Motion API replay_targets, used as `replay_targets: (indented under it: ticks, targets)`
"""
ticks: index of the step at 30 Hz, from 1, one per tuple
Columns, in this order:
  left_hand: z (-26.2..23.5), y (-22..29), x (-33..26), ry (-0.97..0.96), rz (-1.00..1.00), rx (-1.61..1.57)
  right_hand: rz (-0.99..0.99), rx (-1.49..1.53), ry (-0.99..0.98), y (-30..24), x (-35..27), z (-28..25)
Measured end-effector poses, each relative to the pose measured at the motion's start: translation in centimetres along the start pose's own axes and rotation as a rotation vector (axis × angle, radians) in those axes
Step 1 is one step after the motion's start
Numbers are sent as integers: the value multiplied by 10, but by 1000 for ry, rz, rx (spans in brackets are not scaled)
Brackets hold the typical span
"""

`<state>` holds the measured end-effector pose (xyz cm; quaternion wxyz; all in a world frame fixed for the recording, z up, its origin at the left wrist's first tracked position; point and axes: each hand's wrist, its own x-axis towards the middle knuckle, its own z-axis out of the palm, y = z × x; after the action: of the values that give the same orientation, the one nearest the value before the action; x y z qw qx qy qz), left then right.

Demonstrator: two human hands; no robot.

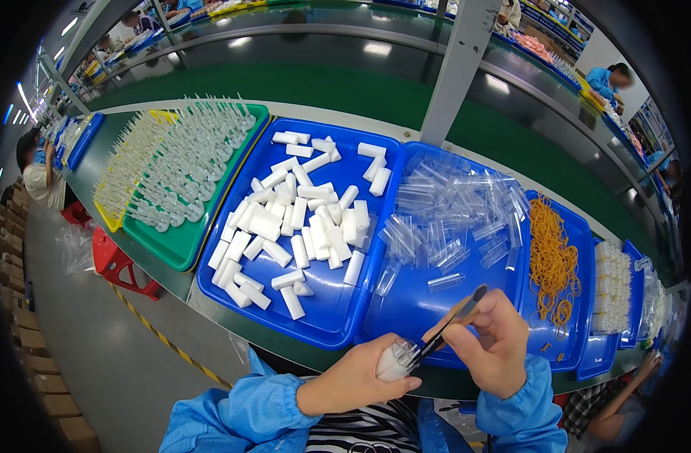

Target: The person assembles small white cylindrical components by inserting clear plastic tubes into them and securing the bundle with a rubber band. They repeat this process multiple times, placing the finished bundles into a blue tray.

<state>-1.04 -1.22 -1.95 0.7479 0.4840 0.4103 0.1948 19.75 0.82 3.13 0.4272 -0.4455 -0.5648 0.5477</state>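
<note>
My left hand [353, 381] grips a small white plastic piece [394, 362] just in front of the bench edge. My right hand [492, 340] holds a thin dark tool with a tan handle [455, 321], and its tip touches the white piece. Both sleeves are light blue. Directly beyond my hands lie a blue tray [326, 321] holding several white rectangular blocks and a second blue tray [409, 317] holding several clear plastic tubes.
A green tray [175, 253] and a yellow tray [107, 215] at the left carry rows of clear upright parts. At the right a blue tray [579, 317] holds orange rubber bands, then stacked white parts [611, 287]. A dark conveyor [360, 83] runs behind. Other workers sit nearby; red stools [119, 264] stand on the floor.
</note>
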Motion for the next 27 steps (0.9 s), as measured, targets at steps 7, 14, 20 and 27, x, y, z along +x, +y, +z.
replay_targets:
  ticks: [7, 14, 20, 27]
  targets:
    - [0, 7, 0, -48, -91, -188, -303, -455, -22, -7, -7, 3]
    - [-1, 2, -1, -57, -46, -248, -357, -444, 60, -14, -13, 6]
    - [-4, 11, -4, 10, 99, -422, -413, -253, 267, 3, -13, -7]
    - [-20, 10, -3, -22, 86, -837, -101, -37, 466, -2, -2, -4]
